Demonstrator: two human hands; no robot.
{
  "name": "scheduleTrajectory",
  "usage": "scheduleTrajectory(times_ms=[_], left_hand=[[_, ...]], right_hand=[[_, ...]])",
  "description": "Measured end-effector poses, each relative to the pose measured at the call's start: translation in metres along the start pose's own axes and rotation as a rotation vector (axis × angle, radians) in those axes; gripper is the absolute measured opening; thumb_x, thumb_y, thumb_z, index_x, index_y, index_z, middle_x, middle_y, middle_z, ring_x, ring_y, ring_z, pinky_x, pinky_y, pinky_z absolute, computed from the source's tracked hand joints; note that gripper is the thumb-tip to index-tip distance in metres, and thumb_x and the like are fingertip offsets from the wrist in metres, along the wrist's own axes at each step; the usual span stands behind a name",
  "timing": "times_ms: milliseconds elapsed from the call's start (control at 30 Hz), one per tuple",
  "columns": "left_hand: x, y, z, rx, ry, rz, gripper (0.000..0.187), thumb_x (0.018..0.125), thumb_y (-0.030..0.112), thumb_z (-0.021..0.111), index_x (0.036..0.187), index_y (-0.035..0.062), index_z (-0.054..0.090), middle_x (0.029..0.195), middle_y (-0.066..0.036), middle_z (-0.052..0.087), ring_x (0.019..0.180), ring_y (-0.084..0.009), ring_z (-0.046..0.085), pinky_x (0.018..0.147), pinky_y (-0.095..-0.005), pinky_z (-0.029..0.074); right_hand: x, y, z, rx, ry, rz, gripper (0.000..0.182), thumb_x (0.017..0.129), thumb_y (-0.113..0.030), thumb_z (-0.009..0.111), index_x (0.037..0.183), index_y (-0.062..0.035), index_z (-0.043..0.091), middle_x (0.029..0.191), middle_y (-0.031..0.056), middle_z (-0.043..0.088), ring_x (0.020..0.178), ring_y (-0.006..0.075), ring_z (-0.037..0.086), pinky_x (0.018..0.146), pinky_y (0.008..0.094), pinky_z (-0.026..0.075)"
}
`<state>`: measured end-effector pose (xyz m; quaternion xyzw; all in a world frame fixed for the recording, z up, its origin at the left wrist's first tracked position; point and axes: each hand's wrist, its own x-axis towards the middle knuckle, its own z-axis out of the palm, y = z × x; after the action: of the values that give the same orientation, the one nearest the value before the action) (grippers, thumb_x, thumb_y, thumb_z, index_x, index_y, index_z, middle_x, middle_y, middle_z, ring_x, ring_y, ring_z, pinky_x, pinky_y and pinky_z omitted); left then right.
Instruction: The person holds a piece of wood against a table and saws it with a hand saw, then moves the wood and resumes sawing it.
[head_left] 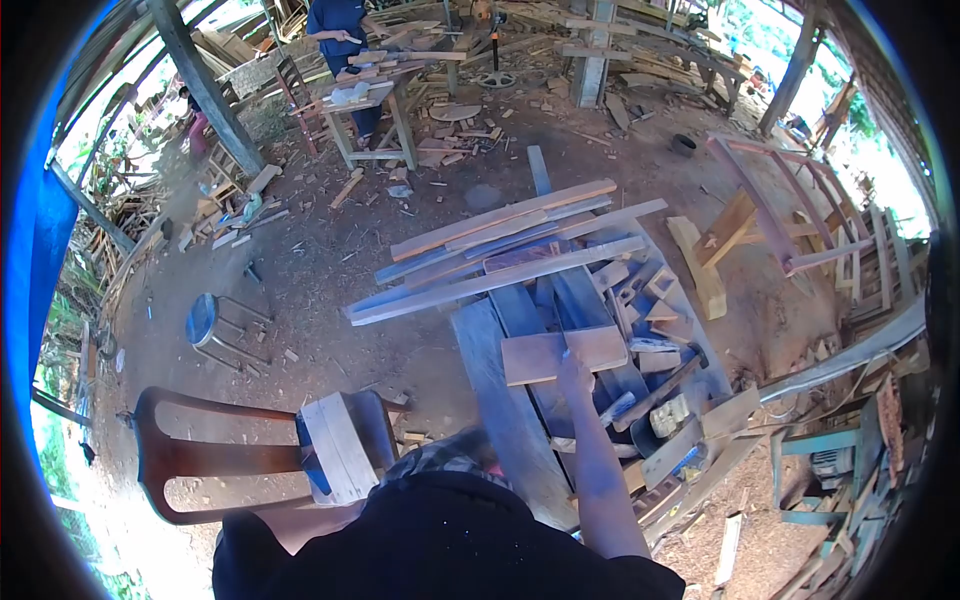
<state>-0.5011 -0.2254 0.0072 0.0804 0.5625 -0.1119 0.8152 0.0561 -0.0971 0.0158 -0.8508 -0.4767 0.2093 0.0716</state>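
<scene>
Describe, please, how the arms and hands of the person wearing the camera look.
The wearer has a black top; its short sleeves leave the right forearm bare. The right hand shows no glove. The left hand is out of sight.

A: Wooden desk [500, 430] layout?
B: Long wooden planks [500, 278] across the far end; rectangular wooden board [533, 360] nearer; small wooden blocks [611, 275] at right.
A: Left side?
B: Curved-back wooden chair [235, 458]; beyond it, round-topped stool [202, 320].

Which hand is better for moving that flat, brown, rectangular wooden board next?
Probably the right: the right hand touches the flat, brown, rectangular wooden board, while the left hand is out of sight.
</scene>
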Motion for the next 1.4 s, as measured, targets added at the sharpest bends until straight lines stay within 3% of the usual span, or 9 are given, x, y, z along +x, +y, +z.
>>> scheduleTrajectory(times_ms=[333,400,433,500,700,833,900,1100,1400], left_hand=[[-0.008,0.073,0.049,0.001,0.062,-0.185,0.041,0.096,0.045,0.046,0.105,0.0078,0.062,0.095,-0.012,0.068,0.086,-0.0279,0.067,0.074,-0.0508,0.057],[0.007,0.133,0.035,0.004,-0.125,0.057,0.031,0.093,0.034,0.055,0.078,0.0077,0.061,0.068,-0.003,0.059,0.059,-0.0135,0.059,0.052,-0.0285,0.053],[-0.027,0.17,0.103,0.216,0.222,0.133,0.035,0.093,0.037,0.056,0.068,0.0123,0.053,0.057,0.004,0.046,0.047,-0.0074,0.047,0.039,-0.0224,0.042],[-0.002,0.219,0.137,0.408,0.227,0.66,0.036,0.09,0.041,0.06,0.07,0.0113,0.054,0.059,0.004,0.047,0.047,-0.0079,0.043,0.04,-0.0235,0.031],[0.087,0.316,0.292,0.994,0.643,1.694,0.022,0.089,0.03,0.061,0.087,0.0082,0.06,0.08,-0.013,0.057,0.075,-0.0264,0.057,0.066,-0.0392,0.044],[0.099,0.332,0.359,1.073,0.945,1.743,0.019,0.09,0.028,0.059,0.087,0.0096,0.06,0.087,-0.012,0.059,0.084,-0.0314,0.058,0.073,-0.0455,0.044],[0.111,0.34,0.373,1.234,1.015,1.312,0.03,0.097,0.037,0.045,0.099,0.0128,0.061,0.106,-0.009,0.06,0.1,-0.03,0.058,0.081,-0.0481,0.047],[0.121,0.355,0.374,1.286,1.106,0.976,0.039,0.1,0.037,0.032,0.104,0.0116,0.061,0.108,-0.013,0.06,0.095,-0.032,0.058,0.088,-0.0465,0.043],[0.152,0.367,0.382,1.096,1.349,0.917,0.038,0.094,0.04,0.042,0.088,0.0147,0.07,0.095,-0.009,0.065,0.092,-0.0319,0.059,0.08,-0.0483,0.041]], right_hand=[[-0.004,-0.006,-0.006,0.027,-0.015,0.017,0.032,0.099,-0.026,0.036,0.12,-0.004,0.048,0.1,0.0247,0.067,0.093,0.0405,0.067,0.082,0.0489,0.053],[-0.007,-0.009,-0.01,0.032,-0.024,0.055,0.032,0.099,-0.026,0.036,0.12,-0.0048,0.049,0.1,0.0248,0.067,0.093,0.0404,0.067,0.083,0.0489,0.053],[-0.006,-0.011,-0.011,0.041,-0.024,0.076,0.031,0.099,-0.025,0.036,0.12,-0.0056,0.049,0.1,0.0248,0.067,0.093,0.0403,0.067,0.083,0.0489,0.053],[-0.002,-0.008,-0.007,0.053,-0.042,0.087,0.03,0.099,-0.025,0.036,0.12,-0.0068,0.049,0.1,0.0245,0.067,0.093,0.0402,0.067,0.083,0.0492,0.053],[-0.004,-0.008,-0.006,0.061,-0.098,0.114,0.032,0.1,-0.029,0.034,0.122,-0.0109,0.049,0.102,0.0232,0.068,0.094,0.0397,0.067,0.083,0.0502,0.052],[-0.006,-0.01,-0.006,0.056,-0.06,0.13,0.033,0.1,-0.032,0.037,0.123,-0.0114,0.047,0.097,0.0226,0.068,0.09,0.0382,0.068,0.077,0.0492,0.054],[-0.008,-0.016,-0.016,0.051,-0.1,0.15,0.033,0.1,-0.032,0.036,0.125,-0.0115,0.045,0.092,0.0215,0.069,0.086,0.0376,0.069,0.075,0.0492,0.055],[-0.008,-0.023,-0.014,0.076,-0.072,0.224,0.023,0.1,-0.027,0.039,0.112,-0.0086,0.047,0.082,0.0243,0.068,0.078,0.0398,0.069,0.07,0.0505,0.055],[-0.048,-0.033,-0.055,0.004,-0.175,0.229,0.018,0.099,-0.021,0.04,0.102,-0.0046,0.045,0.075,0.0212,0.067,0.075,0.0371,0.069,0.068,0.0484,0.055]])
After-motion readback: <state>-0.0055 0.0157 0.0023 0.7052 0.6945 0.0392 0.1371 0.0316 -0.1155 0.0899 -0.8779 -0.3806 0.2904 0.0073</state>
